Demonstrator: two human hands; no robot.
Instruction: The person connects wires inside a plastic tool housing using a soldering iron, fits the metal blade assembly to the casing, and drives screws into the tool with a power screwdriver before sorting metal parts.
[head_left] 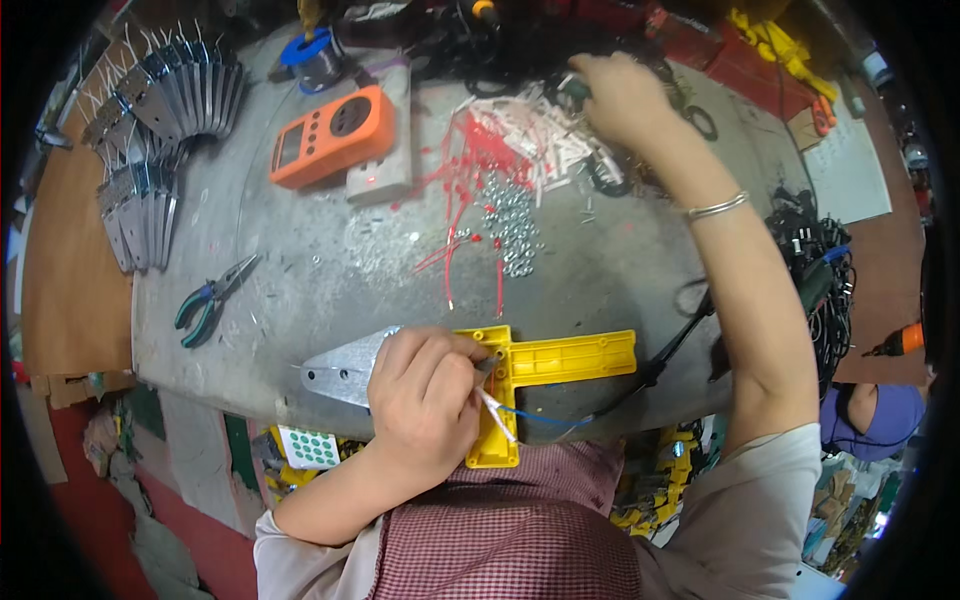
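Head view: the left hand point(425, 395) hides one end of a tapered metal plate point(345, 372), curled fingers grasping a ribbed yellow plastic casing point(530, 362) at the near edge of the table point(280, 260); whether the right hand point(620, 95) (far side, blurred) grasps anything, I cannot tell.

This is an assembly workshop: behind the orange meter point(310, 146) stands a wire spool point(318, 70), left of it metal plates point(185, 95), at its front left pliers point(212, 300).

No text readable; faint lettering on red box point(690, 42), upper right, too blurred.
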